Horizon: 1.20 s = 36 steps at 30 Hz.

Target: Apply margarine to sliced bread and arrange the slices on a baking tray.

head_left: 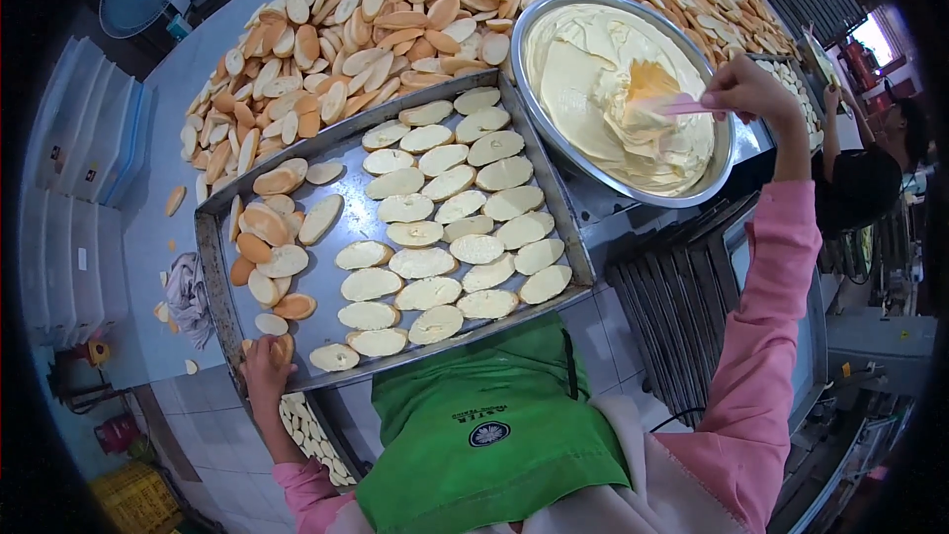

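My right hand [753,99] grips the handle of a pink spatula [682,106], whose blade is in pale yellow cream [573,49]. The cream fills a wide steel bowl [727,153]. At the near left corner of a metal baking tray [346,173], my left hand [265,376] has its fingers closed on a slice of bread [284,347]. Rows of oval bread slices with a pale coating [420,263] cover the tray's middle and right side. Loose uncoated slices [265,222] are heaped along its left side.
A large pile of bread slices [346,49] spreads behind the tray and bowl. A crumpled cloth [188,299] lies left of the tray, near stacked plastic bins [74,138]. Dark trays [672,316] are stacked below the bowl. Another person [870,173] works at far right.
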Tool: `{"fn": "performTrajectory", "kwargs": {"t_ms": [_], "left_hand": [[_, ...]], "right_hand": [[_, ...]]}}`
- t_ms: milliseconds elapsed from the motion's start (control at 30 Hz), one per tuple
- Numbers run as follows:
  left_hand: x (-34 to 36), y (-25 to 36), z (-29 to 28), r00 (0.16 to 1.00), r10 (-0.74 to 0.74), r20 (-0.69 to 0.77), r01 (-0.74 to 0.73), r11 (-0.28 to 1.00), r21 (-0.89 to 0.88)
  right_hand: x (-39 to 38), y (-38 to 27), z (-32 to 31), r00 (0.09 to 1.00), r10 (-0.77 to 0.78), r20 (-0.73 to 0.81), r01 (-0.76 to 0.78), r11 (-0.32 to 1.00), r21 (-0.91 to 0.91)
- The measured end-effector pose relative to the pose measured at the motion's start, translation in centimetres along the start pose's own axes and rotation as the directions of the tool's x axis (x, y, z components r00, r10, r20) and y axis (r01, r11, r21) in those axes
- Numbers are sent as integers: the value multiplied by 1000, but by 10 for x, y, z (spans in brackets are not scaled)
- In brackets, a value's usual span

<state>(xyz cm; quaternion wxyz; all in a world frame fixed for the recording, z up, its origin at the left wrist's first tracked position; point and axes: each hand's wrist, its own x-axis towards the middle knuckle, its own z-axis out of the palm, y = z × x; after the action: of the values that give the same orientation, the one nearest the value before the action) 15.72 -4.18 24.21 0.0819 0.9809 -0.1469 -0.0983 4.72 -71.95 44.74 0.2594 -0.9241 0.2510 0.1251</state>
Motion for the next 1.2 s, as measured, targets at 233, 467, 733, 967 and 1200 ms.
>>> {"fn": "performTrajectory", "kwargs": {"t_ms": [233, 467, 733, 967, 1200], "left_hand": [[-11, -21, -17, 988, -149, -26, 110, 829, -549], [17, 123, 6, 991, 109, -77, -34, -349, -936], [23, 187, -1, 913, 395, 103, 335, -581, -741], [32, 189, -8, 946, 319, 54, 256, -638, -726], [42, 188, -17, 959, 238, -156, -12, -512, -859]], "right_hand": [[-41, 5, 62, 993, 16, -120, 41, 888, 458], [-62, -96, 214, 949, -207, -236, 310, 494, 813], [-54, -145, 281, 826, -422, -375, 530, 353, 771], [-42, -126, 277, 700, -480, -529, 696, 624, 354], [-51, -135, 274, 825, -452, -339, 559, 559, 613]]}}
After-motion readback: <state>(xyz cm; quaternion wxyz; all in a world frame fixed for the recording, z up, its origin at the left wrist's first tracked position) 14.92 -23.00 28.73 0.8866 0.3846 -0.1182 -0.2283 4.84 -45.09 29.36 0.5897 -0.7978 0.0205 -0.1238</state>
